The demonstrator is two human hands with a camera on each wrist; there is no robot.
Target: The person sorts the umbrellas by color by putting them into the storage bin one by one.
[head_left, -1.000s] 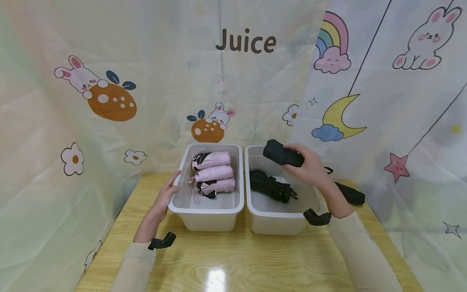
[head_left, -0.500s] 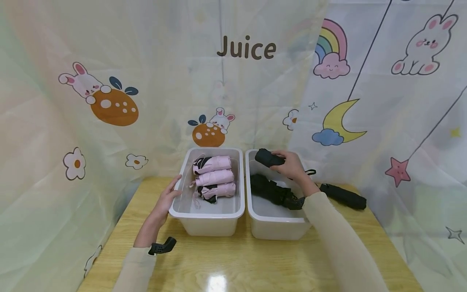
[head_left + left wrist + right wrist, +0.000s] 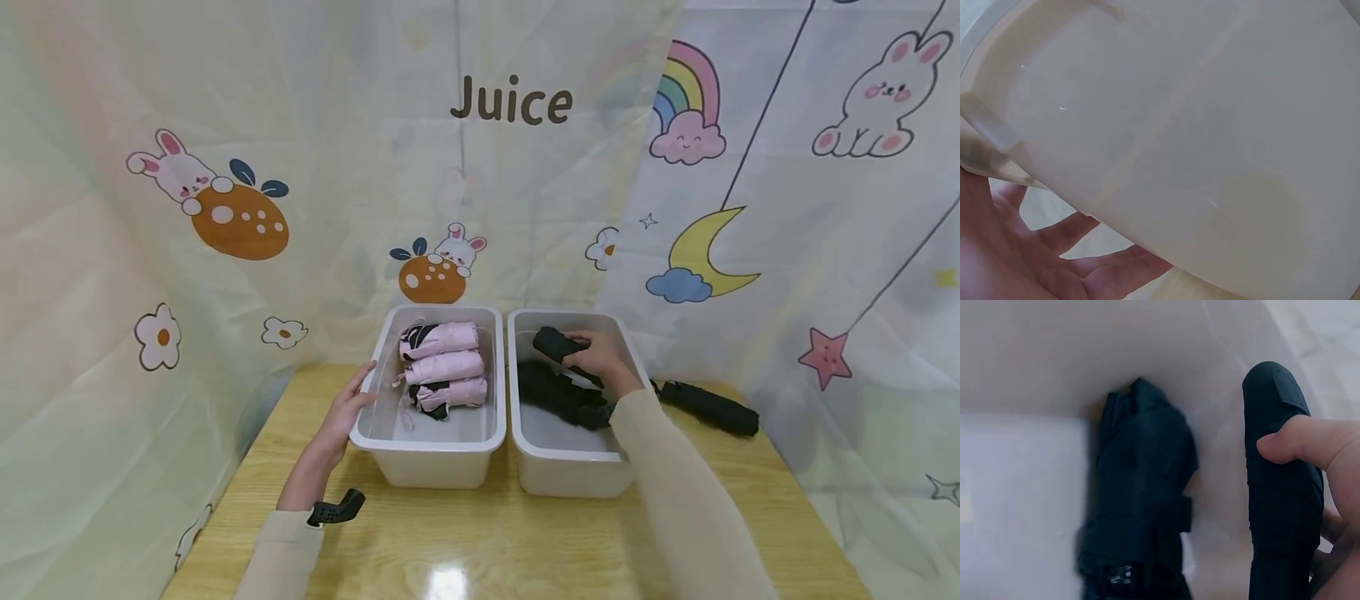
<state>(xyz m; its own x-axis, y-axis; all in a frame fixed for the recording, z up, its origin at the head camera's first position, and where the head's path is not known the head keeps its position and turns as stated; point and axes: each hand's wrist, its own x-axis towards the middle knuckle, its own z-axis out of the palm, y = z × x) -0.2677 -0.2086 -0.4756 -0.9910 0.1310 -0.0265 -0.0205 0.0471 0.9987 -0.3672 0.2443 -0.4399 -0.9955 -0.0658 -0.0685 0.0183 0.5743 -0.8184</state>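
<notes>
In the head view my right hand (image 3: 604,362) grips a black folded umbrella (image 3: 552,340) inside the right white bin (image 3: 566,456). The right wrist view shows my thumb pressed along that umbrella (image 3: 1282,500), fingers behind it. Another black folded umbrella (image 3: 551,392) lies below, on the bin's floor. My left hand (image 3: 343,415) touches the left side of the left white bin (image 3: 431,446), its fingers fairly straight and spread against the wall (image 3: 1210,137) in the left wrist view. Three pink-and-black folded umbrellas (image 3: 444,367) lie stacked in a row in that bin.
A third black folded umbrella (image 3: 708,407) lies on the wooden table (image 3: 420,542), right of the bins. Both bins stand side by side with a narrow gap, near a printed curtain (image 3: 337,208) behind the table.
My right hand has moved left and down with the black umbrella, from above the right bin's rim to inside it. The left hand stays at the left bin.
</notes>
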